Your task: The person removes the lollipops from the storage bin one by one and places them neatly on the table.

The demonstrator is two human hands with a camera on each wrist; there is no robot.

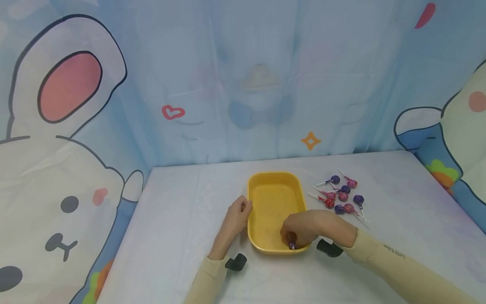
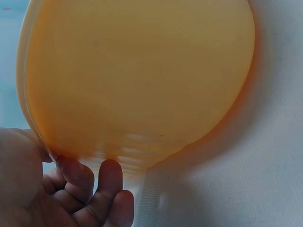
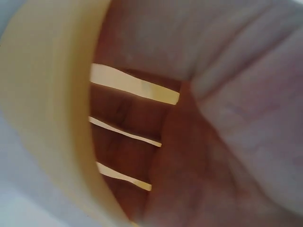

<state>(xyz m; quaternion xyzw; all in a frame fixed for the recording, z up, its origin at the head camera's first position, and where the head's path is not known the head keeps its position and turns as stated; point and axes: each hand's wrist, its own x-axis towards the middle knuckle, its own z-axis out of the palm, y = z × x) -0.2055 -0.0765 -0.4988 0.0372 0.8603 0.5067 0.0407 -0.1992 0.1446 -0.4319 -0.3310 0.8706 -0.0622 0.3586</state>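
A yellow plastic tray (image 1: 271, 200) with rounded corners sits on the white table. My left hand (image 1: 236, 216) grips its left rim; in the left wrist view the thumb is behind the tray's wall (image 2: 142, 80) and curled fingers (image 2: 110, 177) are on the other side. Inside the tray, at its near right corner, my right hand (image 1: 313, 226) reaches down over the rim and pinches a lollipop with a dark purple wrapper (image 1: 292, 245). Its stick is hidden by the hand. Up close in the right wrist view, the palm (image 3: 255, 94) and fingers overlap the tray's edge (image 3: 52, 85).
Right of the tray lies a loose group of several lollipops, among them a red one (image 1: 329, 203), a pink one (image 1: 343, 196) and a purple one (image 1: 358, 199), sticks pointing various ways. A printed cloth curtain (image 1: 243, 139) hangs behind the table (image 1: 190, 202).
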